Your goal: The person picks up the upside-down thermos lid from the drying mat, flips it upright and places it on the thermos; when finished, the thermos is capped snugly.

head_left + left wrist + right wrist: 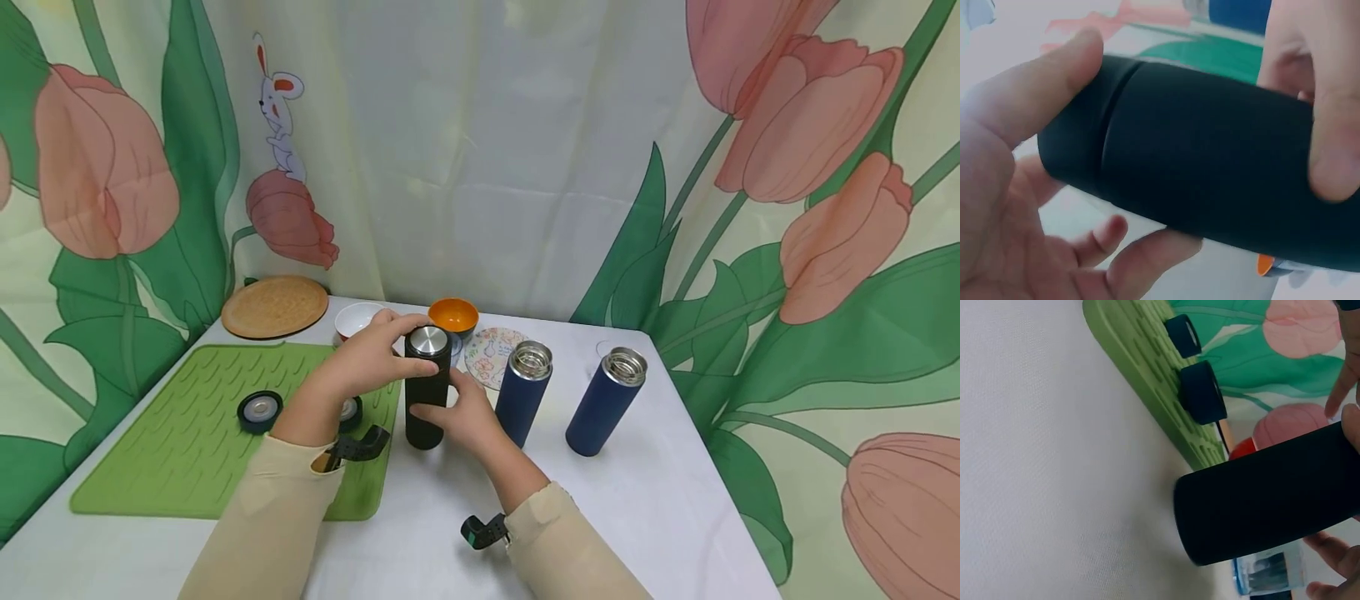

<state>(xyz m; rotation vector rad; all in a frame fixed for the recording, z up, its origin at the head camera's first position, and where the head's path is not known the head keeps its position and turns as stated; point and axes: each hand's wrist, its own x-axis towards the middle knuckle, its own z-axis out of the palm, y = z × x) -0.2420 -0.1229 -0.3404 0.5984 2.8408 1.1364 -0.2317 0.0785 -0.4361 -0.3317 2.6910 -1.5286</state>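
A black thermos bottle (426, 408) with a silver-topped lid (430, 340) stands upright on the white table, just right of the green mat. My left hand (365, 357) grips the lid, its thumb and fingers on opposite sides. Lower down, my right hand (474, 414) holds the bottle's body. In the left wrist view, a thin seam separates the lid (1079, 125) from the body (1210, 156). To the right stand two blue thermos bottles (522, 396) (604, 406) without lids, their steel mouths showing. Two dark lids (260, 411) (351, 413) lie on the mat, one partly behind my left wrist.
The green ribbed mat (180, 450) covers the table's left side. Behind it lies a round wooden board (275, 307). Toward the back are a white bowl (355, 319), an orange bowl (453, 315) and a floral round mat (491, 354). A printed curtain (487, 167) hangs behind the table.
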